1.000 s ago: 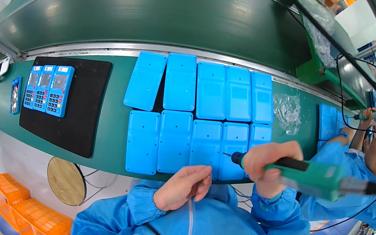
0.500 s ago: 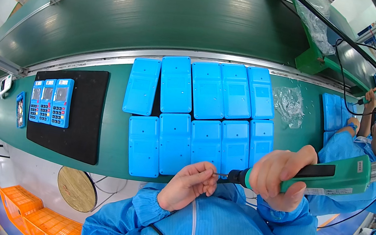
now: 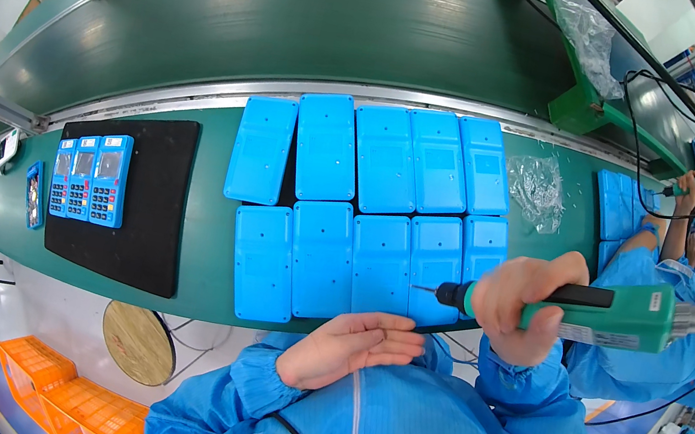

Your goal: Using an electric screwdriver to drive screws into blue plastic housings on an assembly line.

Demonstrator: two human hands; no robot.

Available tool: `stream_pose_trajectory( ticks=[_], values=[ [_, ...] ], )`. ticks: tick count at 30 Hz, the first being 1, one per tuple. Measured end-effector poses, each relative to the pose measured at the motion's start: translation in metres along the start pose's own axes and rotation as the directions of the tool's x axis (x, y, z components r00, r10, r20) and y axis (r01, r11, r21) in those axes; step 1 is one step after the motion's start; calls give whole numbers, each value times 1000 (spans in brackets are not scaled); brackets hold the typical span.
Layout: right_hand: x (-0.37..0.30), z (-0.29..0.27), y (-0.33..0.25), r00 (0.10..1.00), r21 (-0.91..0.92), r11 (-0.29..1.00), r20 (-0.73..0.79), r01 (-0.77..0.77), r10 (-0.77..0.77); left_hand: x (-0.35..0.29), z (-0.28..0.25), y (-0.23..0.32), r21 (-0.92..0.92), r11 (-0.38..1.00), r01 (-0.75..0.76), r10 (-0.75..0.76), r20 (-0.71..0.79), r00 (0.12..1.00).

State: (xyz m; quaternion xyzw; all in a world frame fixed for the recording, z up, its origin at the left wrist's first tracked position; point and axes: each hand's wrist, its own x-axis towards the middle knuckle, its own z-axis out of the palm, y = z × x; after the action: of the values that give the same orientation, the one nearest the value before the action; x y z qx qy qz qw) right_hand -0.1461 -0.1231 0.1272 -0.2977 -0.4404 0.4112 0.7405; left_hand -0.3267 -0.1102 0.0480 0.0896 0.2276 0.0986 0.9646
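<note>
Since half a second ago our left hand (image 3: 348,347) has flattened open, empty, at the bench edge. Our right hand (image 3: 522,306) clamps the green electric screwdriver (image 3: 609,314) — bit over the blue back covers (image 3: 358,261) — a skid could scar plastic.

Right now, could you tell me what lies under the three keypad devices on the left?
The keypad devices lie on a black mat on the green bench; the mat beneath them is covered.
</note>
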Motion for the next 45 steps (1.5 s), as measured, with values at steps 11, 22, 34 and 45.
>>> stream_pose_trajectory(
  ticks=[11, 22, 34, 45],
  values=[
    [-1, -4, 13, 990, -104, 987, 67, -119, 126, -15, -19, 1, 226, 967, 114, -106, -45, 993],
    [-5, -12, 21, 986, -70, 994, 134, -85, 94, -14, -18, 4, 123, 992, 22, -21, -9, 1000],
    [-4, -20, 36, 944, -138, 986, 328, 91, -42, -7, -16, 1, 489, 864, -119, 150, -24, 988],
    [-1, -13, 36, 936, -139, 987, 350, 74, -20, -10, 0, 3, 748, 654, -113, 298, -118, 947]
  ],
)
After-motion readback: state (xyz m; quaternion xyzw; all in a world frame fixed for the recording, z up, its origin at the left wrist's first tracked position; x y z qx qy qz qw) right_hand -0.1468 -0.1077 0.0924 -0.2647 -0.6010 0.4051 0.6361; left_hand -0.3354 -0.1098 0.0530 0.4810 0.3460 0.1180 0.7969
